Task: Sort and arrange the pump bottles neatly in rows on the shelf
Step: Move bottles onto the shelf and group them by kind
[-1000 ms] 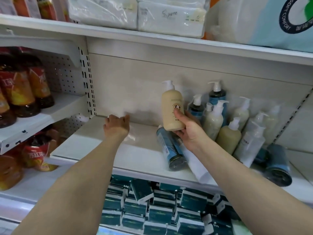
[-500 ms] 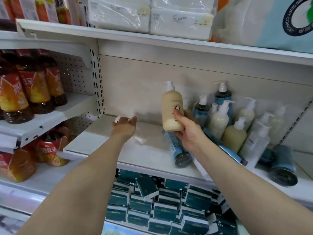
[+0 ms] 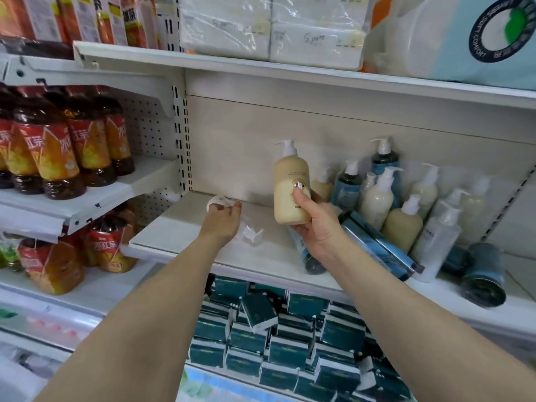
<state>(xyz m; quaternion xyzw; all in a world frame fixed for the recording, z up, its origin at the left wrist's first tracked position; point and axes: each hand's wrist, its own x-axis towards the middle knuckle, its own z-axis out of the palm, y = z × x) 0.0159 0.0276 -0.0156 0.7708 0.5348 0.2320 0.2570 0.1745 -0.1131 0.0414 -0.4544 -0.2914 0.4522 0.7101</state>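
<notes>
Putting a bottle on the shelf (image 3: 185,236)

The right hand (image 3: 316,224) grips the cream bottle (image 3: 291,190), upright, mid-air. The left hand (image 3: 222,220) holds white bits. Bottles lying at four o'clock could get bumped and roll off.

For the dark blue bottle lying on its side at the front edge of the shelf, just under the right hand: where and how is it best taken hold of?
Probably around the middle of its body, from above and the front. The dark blue bottle lies on its side with its base toward the shelf edge, so that end is free, while its pump end is hidden behind the right hand and the cream bottle.
</notes>
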